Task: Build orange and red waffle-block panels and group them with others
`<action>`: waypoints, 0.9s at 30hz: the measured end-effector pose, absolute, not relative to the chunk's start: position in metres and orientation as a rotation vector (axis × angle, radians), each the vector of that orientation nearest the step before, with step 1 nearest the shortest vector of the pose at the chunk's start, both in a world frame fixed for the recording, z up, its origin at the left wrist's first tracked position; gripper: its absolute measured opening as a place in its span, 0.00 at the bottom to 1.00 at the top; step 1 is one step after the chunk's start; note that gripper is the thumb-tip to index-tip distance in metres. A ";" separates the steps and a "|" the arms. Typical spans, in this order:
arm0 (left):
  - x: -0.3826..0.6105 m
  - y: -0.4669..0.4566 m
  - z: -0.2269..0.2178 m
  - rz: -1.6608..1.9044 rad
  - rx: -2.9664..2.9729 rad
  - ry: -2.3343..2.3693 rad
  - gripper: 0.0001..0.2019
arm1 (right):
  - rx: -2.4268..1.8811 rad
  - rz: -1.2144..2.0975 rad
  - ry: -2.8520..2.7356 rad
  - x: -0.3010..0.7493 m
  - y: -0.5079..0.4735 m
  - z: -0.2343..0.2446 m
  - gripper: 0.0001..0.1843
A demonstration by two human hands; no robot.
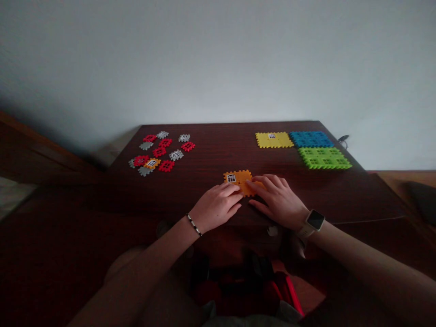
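Several orange interlocking building tiles, joined into a flat panel with toothed edges, lie near the front edge of the dark table. A white window piece sits in the panel's upper left tile. My left hand is closed on the panel's lower left part, its fingertips covering that corner. From the right, my right hand grips the panel's right side, fingers bent over an orange tile there and thumb lower down. The fingers partly hide the tiles under them.
On the table's left lie loose red tiles, grey tiles and white window pieces. At the back right are a yellow panel, a blue panel and a lime green panel. A wall stands behind the table.
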State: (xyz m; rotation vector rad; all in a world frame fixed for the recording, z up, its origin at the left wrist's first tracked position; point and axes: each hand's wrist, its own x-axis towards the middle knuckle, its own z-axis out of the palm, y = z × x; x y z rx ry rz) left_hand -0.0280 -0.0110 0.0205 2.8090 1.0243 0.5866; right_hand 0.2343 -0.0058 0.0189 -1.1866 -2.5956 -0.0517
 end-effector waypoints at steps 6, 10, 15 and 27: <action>-0.029 -0.012 0.020 0.570 2.820 1.027 0.13 | -1.129 0.054 -2.580 0.236 0.002 0.012 0.26; -0.029 -0.011 0.021 0.569 2.805 1.039 0.12 | -1.109 0.165 -2.526 0.236 0.005 0.010 0.25; -0.029 -0.010 0.023 0.558 2.806 1.041 0.12 | -1.087 0.218 -2.481 0.235 0.004 0.005 0.28; -0.035 -0.003 0.012 0.662 2.803 1.036 0.09 | -1.071 0.249 -2.490 0.240 0.003 0.001 0.29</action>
